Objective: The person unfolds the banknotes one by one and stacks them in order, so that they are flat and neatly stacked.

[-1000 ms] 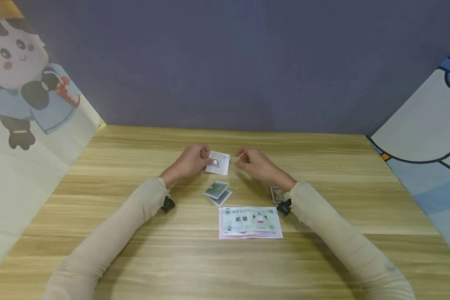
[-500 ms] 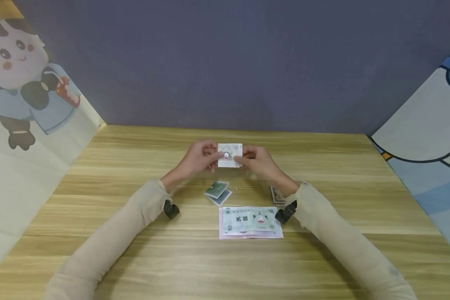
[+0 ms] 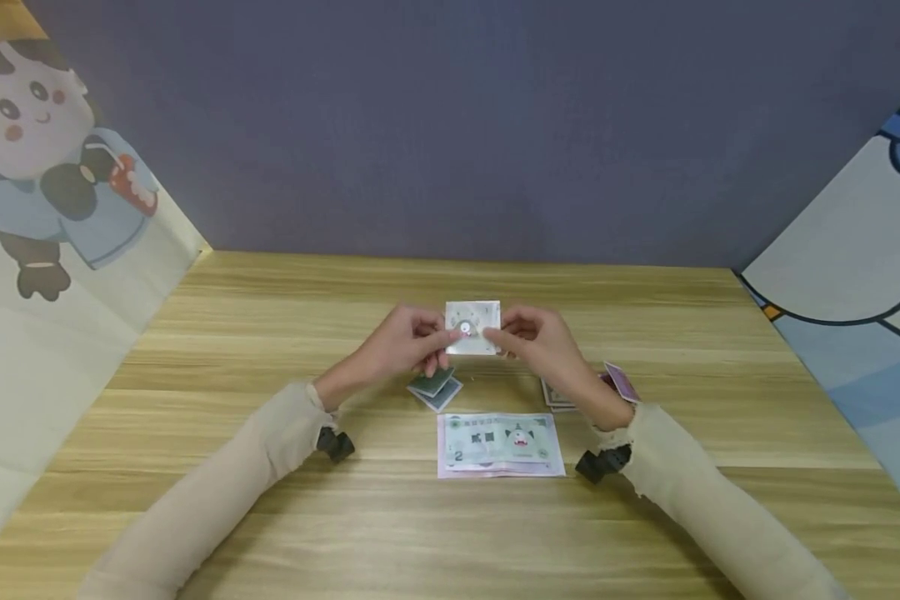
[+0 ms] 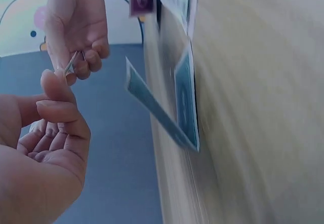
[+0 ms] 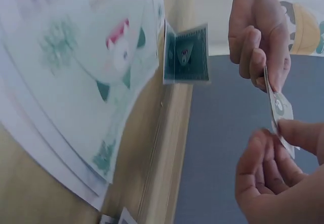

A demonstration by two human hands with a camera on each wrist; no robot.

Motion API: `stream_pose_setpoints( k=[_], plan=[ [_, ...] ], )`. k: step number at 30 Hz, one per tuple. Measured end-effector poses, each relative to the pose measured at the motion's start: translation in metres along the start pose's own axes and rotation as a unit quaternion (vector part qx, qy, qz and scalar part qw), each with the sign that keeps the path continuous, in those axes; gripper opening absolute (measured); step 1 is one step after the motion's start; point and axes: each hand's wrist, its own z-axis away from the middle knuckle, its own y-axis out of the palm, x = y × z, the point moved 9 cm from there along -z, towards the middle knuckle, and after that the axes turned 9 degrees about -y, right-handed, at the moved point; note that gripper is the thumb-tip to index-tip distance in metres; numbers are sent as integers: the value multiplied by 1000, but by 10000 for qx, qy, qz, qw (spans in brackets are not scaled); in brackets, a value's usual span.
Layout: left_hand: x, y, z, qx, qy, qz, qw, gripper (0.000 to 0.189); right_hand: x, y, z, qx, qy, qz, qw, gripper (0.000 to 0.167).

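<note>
From far away, I see left hand (image 3: 412,337) and right hand (image 3: 543,342) both pinch one folded cartoon banknote (image 3: 474,317) above the wooden table (image 3: 330,525).

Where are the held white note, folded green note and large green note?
Held white note (image 3: 473,325), head view, printed face.
Folded green note (image 5: 188,57), right wrist view, printed panel.
Large green note (image 3: 502,442), head view, upper face.

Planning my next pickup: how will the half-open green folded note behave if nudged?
The green folded note looks thin, so probably light. It rests unheld on the table, so may slide. Its raised flap, standing open, could hinge when pushed.
</note>
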Motion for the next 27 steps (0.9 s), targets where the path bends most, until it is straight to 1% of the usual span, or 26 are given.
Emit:
stream_pose_setpoints(
  k=[3, 7, 13, 16, 19, 21, 24, 26, 27],
  plan=[
    [-4, 6, 6, 22, 69, -114, 9999, 27, 6, -4, 10, -124, -149, -28, 9998, 19],
    [-5, 12, 15, 50, 110, -181, 9998, 28, 11, -4, 21, -144, -262, 25, 9995, 17],
    [-2, 20, 26, 114, 174, -186, 9996, 29, 14, 1, 33, 24, -369, 39, 9993, 14],
    [-1, 24, 31, 98, 157, -123, 9998, 29, 14, 4, 37, 94, -337, 70, 9994, 12],
    [-3, 29, 37, 41, 235, -112, 9997, 29, 14, 6, 42, 177, -274, 108, 9994, 13],
    [-5, 33, 43, -6, 311, -169, 9994, 28, 13, 7, 45, 222, -231, 145, 9994, 13],
    [-9, 39, 51, -26, 393, -373, 9985, 25, 14, 8, 51, 281, -254, 188, 9991, 12],
    [-10, 42, 56, 12, 428, -494, 9979, 21, 16, 9, 54, 337, -327, 157, 9988, 11],
    [-10, 43, 58, 74, 440, -482, 9978, 18, 18, 10, 56, 372, -380, 123, 9985, 11]
  ],
)
